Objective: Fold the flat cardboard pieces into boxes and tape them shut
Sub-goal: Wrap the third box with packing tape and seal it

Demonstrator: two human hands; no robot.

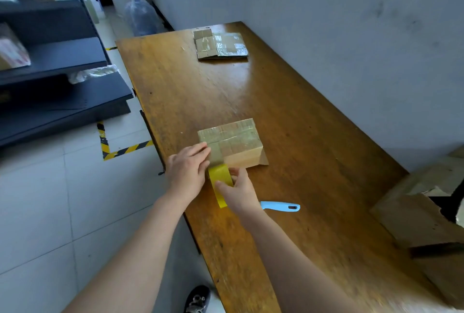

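Wooden table (313, 124): one, bearing all items.

Assembled cardboard box (233, 137): one, near the table's left edge, faces glossy with tape. Judged light, stiff at the edges and crushable on the faces, so best steadied at a corner.

Flat cardboard pieces (221, 45): one stack at the far end, number not discernible. Judged thin and bendable.

Left hand (187, 169): fingers straight, pressing tape onto the box's near corner.

Right hand (239, 193): curled round the roll.

Yellow tape roll (221, 179): one, just before the box, its strip running onto it. Rigid, with a tacky strip.

Blue-handled tool (281, 206): one, beside the right wrist, blade hidden.
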